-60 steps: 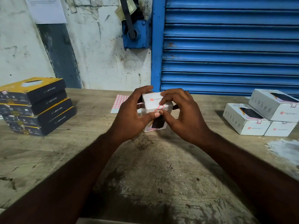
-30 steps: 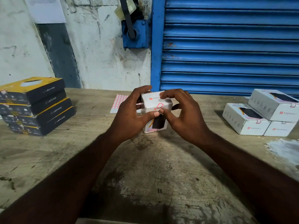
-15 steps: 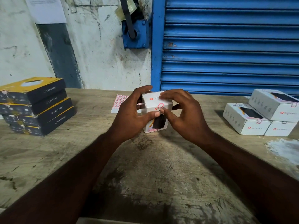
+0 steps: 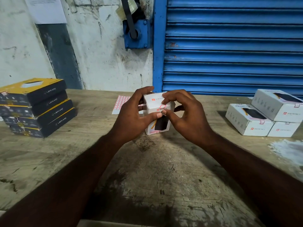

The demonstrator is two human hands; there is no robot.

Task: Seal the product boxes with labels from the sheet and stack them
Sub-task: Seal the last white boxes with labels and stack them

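A white product box (image 4: 153,104) stands on end on the wooden table (image 4: 147,169) at the centre. My left hand (image 4: 132,118) grips its left side, thumb across the front. My right hand (image 4: 188,118) holds its right side, with thumb and fingers curled over the top edge, where a red-bordered label (image 4: 162,106) sits across the flap. Behind my left hand lies the label sheet (image 4: 120,102), partly hidden. Three sealed white boxes (image 4: 249,119) sit stacked at the right.
A stack of several black-and-yellow boxes (image 4: 36,107) stands at the left of the table. A blue roller shutter (image 4: 229,46) and a stained wall close off the back. A pale patch (image 4: 287,149) marks the table's right side.
The box has stayed between both hands. My right fingers have shifted slightly over the label on the top edge; the hands otherwise keep their place.
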